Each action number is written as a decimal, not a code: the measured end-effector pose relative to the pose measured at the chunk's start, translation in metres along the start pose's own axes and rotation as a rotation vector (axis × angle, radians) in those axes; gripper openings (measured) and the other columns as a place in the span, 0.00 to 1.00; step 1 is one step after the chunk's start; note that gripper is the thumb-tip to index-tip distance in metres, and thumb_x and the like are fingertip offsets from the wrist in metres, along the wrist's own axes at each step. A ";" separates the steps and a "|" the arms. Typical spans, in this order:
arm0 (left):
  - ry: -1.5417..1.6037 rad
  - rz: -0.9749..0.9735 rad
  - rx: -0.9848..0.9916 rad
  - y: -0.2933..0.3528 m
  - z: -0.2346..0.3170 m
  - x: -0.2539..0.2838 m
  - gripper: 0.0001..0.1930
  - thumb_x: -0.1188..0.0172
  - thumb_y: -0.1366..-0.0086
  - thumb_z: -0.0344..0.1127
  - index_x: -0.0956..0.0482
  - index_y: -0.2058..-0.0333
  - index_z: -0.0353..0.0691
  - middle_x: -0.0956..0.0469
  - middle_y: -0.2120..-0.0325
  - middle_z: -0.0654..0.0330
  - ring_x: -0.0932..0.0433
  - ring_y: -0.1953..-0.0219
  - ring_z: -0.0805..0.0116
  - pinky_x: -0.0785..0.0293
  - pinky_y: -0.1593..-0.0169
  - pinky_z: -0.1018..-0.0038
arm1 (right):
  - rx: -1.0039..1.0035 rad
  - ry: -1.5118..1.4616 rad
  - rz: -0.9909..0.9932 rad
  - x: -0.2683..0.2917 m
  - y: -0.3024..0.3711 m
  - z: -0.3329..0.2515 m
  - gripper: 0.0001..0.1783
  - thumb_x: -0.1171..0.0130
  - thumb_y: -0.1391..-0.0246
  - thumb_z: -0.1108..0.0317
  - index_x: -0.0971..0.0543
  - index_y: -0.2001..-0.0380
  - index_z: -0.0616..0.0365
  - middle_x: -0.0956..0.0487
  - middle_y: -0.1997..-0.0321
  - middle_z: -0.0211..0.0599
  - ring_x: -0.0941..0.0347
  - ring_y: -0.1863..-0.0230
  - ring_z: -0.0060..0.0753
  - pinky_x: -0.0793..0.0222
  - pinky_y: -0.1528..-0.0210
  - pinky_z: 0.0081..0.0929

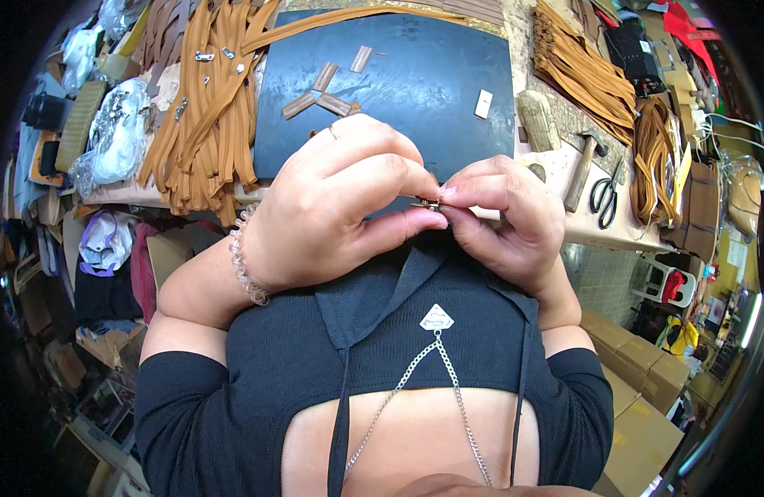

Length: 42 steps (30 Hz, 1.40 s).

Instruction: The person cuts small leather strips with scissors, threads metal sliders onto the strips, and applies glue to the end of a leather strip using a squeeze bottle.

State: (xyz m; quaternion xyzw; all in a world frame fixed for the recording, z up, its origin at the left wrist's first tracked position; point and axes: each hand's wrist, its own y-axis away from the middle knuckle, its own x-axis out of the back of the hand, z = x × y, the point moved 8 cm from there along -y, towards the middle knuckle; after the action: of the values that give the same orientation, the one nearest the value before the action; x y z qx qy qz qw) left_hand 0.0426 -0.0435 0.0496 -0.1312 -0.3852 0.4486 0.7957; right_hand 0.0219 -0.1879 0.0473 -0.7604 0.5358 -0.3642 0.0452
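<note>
My left hand and my right hand meet in front of my chest, at the near edge of a dark board. Both are closed in a pinch, thumb against finger, on one small shiny metal piece. Its exact kind is hard to make out, since the fingertips cover most of it. A sliver of brown shows just above it. Beyond my left hand, several short striped brown pieces lie on the board. Toward the board's right side rests a small white rectangle.
Long tan zipper strips drape over the table's left edge, with small metal parts on them. At right lie a tan strip bundle, a hammer, black-handled scissors and a looped bundle. Cardboard boxes stand lower right.
</note>
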 end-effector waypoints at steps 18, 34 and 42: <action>-0.078 0.033 -0.096 0.002 0.008 0.001 0.17 0.23 0.55 0.34 0.19 0.66 0.39 0.23 0.70 0.59 0.23 0.68 0.59 0.27 0.63 0.68 | 0.042 -0.057 0.030 -0.002 0.001 0.002 0.14 0.31 0.58 0.82 0.20 0.66 0.62 0.19 0.67 0.42 0.20 0.66 0.40 0.23 0.64 0.29; 0.212 -0.058 0.176 0.004 -0.012 0.000 0.07 0.32 0.45 0.24 0.17 0.66 0.37 0.21 0.69 0.57 0.22 0.65 0.63 0.27 0.59 0.71 | -0.139 -0.255 0.060 -0.004 0.008 0.019 0.09 0.34 0.53 0.82 0.20 0.67 0.60 0.19 0.67 0.41 0.21 0.64 0.35 0.26 0.59 0.27; 0.965 0.039 0.748 0.033 -0.057 -0.035 0.07 0.37 0.33 0.31 0.20 0.60 0.34 0.19 0.65 0.65 0.24 0.61 0.81 0.27 0.56 0.81 | -0.299 -0.602 0.131 -0.018 0.018 0.041 0.21 0.36 0.47 0.81 0.30 0.51 0.60 0.28 0.54 0.34 0.27 0.53 0.24 0.30 0.48 0.24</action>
State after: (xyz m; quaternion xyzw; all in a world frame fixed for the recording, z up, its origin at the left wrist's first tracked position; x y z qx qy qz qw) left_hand 0.0535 -0.0460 -0.0239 -0.0385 0.2047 0.4581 0.8642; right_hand 0.0303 -0.1935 0.0000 -0.7960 0.5935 -0.0372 0.1124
